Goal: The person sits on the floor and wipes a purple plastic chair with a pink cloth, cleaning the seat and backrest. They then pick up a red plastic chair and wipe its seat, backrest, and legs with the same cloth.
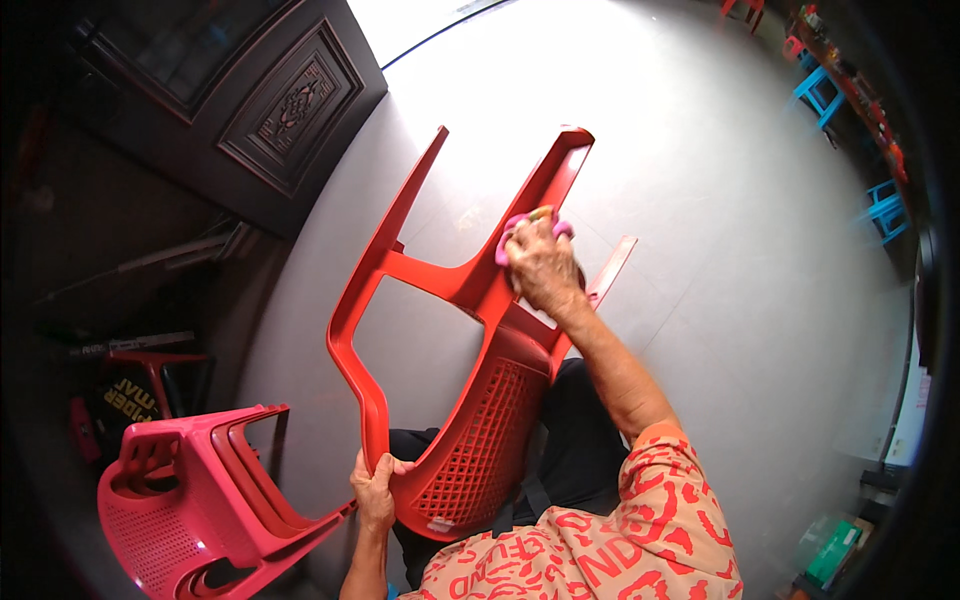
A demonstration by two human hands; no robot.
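A red plastic armchair (480,420) with a lattice back lies tipped over my lap, its legs pointing away from me. My left hand (373,492) is closed round the chair's near left edge, where the arm meets the back. Farther out, my right hand (545,268) presses a bunched pink cloth (507,243) against the side of a chair leg. Fingers curl over the cloth and hide part of it. A pale patch, perhaps a label, shows on the chair just below my right hand.
Stacked pink and red plastic chairs (165,530) stand at the lower left, close to my left forearm. A dark carved door (300,110) is at the upper left. Blue stools (820,95) line the far right beside a cluttered table. Grey floor (700,300) spreads around the chair.
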